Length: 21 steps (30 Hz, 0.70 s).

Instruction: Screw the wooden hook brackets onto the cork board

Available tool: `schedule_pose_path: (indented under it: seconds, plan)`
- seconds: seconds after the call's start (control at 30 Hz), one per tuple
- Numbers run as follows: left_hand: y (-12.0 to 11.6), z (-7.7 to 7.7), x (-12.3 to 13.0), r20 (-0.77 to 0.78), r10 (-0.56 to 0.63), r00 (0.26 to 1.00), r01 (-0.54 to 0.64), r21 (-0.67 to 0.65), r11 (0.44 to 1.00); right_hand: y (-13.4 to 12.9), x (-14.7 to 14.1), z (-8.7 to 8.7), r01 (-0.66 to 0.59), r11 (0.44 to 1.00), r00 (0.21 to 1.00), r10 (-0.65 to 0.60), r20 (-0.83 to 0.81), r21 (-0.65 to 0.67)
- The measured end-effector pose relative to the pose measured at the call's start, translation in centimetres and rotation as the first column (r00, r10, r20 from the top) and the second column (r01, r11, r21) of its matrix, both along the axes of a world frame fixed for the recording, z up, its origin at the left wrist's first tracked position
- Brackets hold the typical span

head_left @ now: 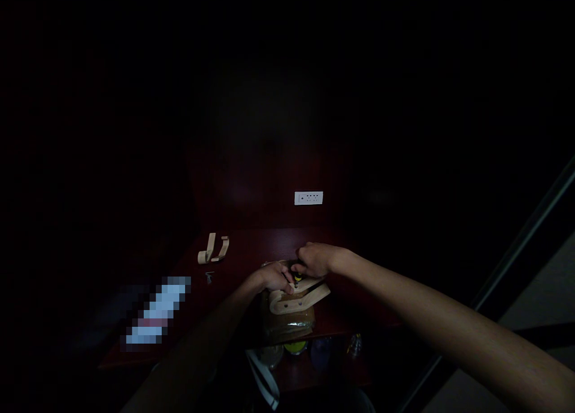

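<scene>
Head view: right hand [313,261] closed round a black-and-yellow screwdriver [298,276], its tip down at a pale curved wooden piece [286,303]. Left hand [275,278] presses the same piece, fingers close to the tip; whether they pinch cannot be told. Piece lies on a tape-wrapped package [288,326] at the front of the dark red table [251,242]. Left of it: two small wooden parts [210,248], screws [209,277] nearby. White socket panel [308,198] on wall behind.
</scene>
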<state>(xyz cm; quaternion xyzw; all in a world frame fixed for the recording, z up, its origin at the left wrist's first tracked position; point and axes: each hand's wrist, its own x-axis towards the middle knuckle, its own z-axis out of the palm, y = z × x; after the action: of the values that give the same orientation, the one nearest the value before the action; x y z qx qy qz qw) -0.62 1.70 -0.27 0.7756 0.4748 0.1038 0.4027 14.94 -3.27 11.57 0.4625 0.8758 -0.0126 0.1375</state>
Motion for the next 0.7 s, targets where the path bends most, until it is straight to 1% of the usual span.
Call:
schedule_pose_path:
  seconds: [0.07, 0.13, 0.2, 0.27, 0.3, 0.33, 0.37, 0.4, 0.47, 0.53, 0.6, 0.7]
  plan:
    - [-0.2, 0.5, -0.2, 0.008, 0.008, 1.0, -0.008, -0.038, 0.999, 0.0, 0.3, -0.3, 0.01, 0.999, 0.999, -0.009, -0.033, 0.035]
    - [-0.6, 1.4, -0.7, 0.048, 0.012, 0.999, -0.009, -0.074, 0.997, 0.0, 0.5, -0.5, 0.021, 1.0, 0.996, -0.019, -0.089, 0.018]
    - [-1.4, 2.5, -1.6, 0.155, 0.04, 0.987, -0.019, -0.134, 0.991, -0.1, 0.6, -0.8, 0.019, 1.0, 0.988, -0.02, -0.151, -0.005]
    - [-2.6, 3.3, -2.9, 0.296, 0.123, 0.947, -0.064, -0.201, 0.977, -0.2, 0.7, -1.0, -0.001, 1.0, 0.98, -0.001, -0.199, -0.011]
    - [-3.4, 3.4, -3.5, 0.348, 0.164, 0.923, -0.094, -0.209, 0.973, -0.3, 0.8, -1.1, -0.013, 1.0, 0.976, 0.01, -0.216, -0.013]
    - [-4.3, 3.2, -4.2, 0.394, 0.205, 0.896, -0.147, -0.173, 0.974, -0.3, 0.9, -1.2, -0.024, 1.0, 0.973, 0.02, -0.229, -0.014]
    - [-5.3, 2.7, -4.7, 0.43, 0.247, 0.869, -0.217, -0.118, 0.969, -0.3, 1.0, -1.3, -0.03, 0.999, 0.971, 0.025, -0.239, -0.015]
    - [-6.2, 2.0, -5.2, 0.45, 0.257, 0.855, -0.25, -0.076, 0.965, -0.2, 1.1, -1.3, -0.031, 0.999, 0.969, 0.025, -0.246, -0.019]
    - [-7.9, 0.2, -5.8, 0.486, 0.214, 0.847, -0.246, 0.002, 0.969, 0.0, 1.2, -1.3, -0.027, 0.999, 0.967, 0.019, -0.253, -0.029]
    - [-8.8, -1.8, -6.0, 0.478, 0.177, 0.86, -0.251, 0.095, 0.963, 0.3, 1.3, -1.2, -0.028, 0.999, 0.968, 0.018, -0.249, -0.036]
    - [-9.0, -3.5, -5.7, 0.465, 0.181, 0.866, -0.291, 0.175, 0.941, 0.4, 1.3, -0.9, -0.033, 0.998, 0.972, 0.021, -0.235, -0.046]
    - [-8.1, -5.0, -4.8, 0.481, 0.211, 0.851, -0.344, 0.206, 0.916, 0.2, 1.3, -0.4, -0.057, 0.997, 0.975, 0.045, -0.217, -0.048]
